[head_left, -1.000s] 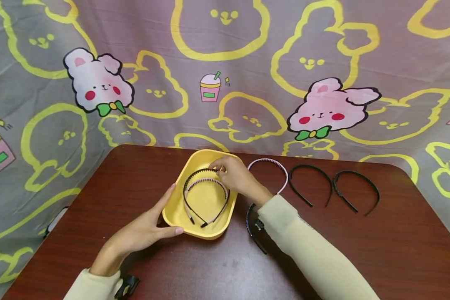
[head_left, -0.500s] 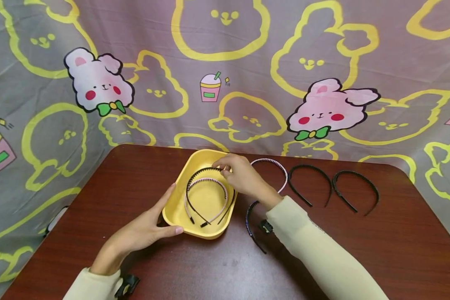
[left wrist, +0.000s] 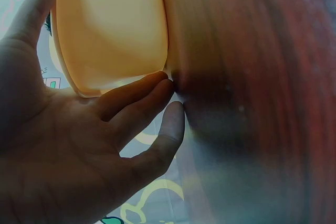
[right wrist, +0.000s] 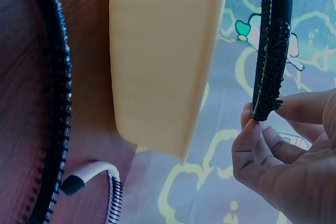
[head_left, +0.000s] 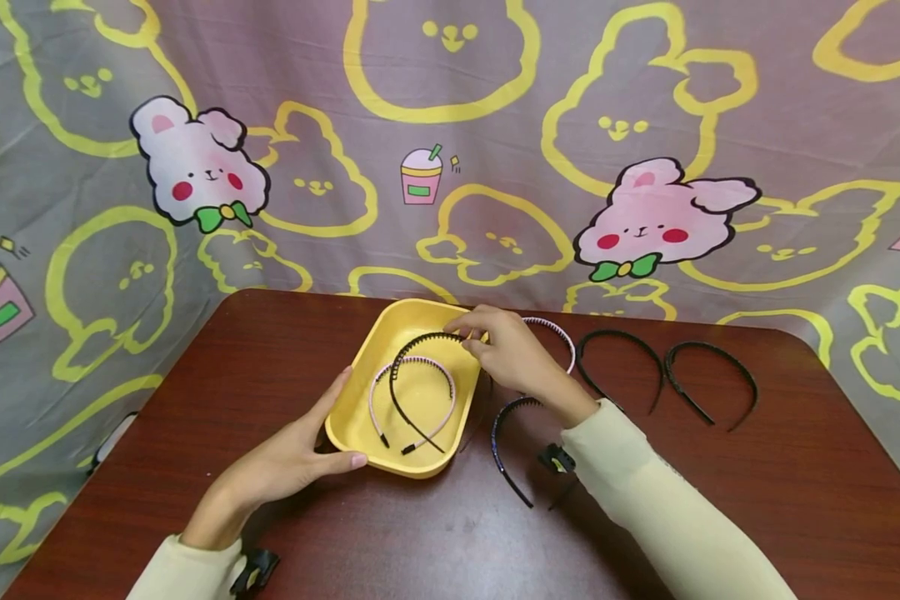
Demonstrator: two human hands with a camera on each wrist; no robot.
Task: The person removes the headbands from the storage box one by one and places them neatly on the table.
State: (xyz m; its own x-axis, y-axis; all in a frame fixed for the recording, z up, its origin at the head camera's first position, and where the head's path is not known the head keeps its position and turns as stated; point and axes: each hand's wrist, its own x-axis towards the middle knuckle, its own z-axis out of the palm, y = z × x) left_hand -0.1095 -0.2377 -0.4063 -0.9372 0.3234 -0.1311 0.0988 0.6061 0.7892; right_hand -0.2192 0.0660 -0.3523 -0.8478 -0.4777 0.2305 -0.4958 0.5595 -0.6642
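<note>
A yellow plastic basket point(head_left: 427, 470) stands on the table, a pink headband with dark teeth point(head_left: 452, 390) lying inside it. My left hand point(head_left: 288, 454) holds the basket at its near left corner, thumb along the front rim and fingers on the outer side wall. Above the basket's right rim, my right hand point(head_left: 506, 346) pinches a black toothed headband point(head_left: 396, 396) by the top of its arch. The right wrist view shows that headband point(right wrist: 272, 61) raised beside the basket, its surface covered in black bumps. One of its arms hangs past the basket's right side.
To the right on the brown table point(head_left: 450, 550) lie a pink-and-white headband point(head_left: 572, 348), partly behind my right hand, and two black headbands, one left point(head_left: 621, 333) and one right point(head_left: 712, 345). A dark blue glittery headband point(head_left: 497, 454) lies near my right sleeve. A patterned cloth point(head_left: 487, 150) hangs behind.
My right hand has moved rightward with the black headband, from inside the basket to over its right rim. The left hand and the basket stay where they were.
</note>
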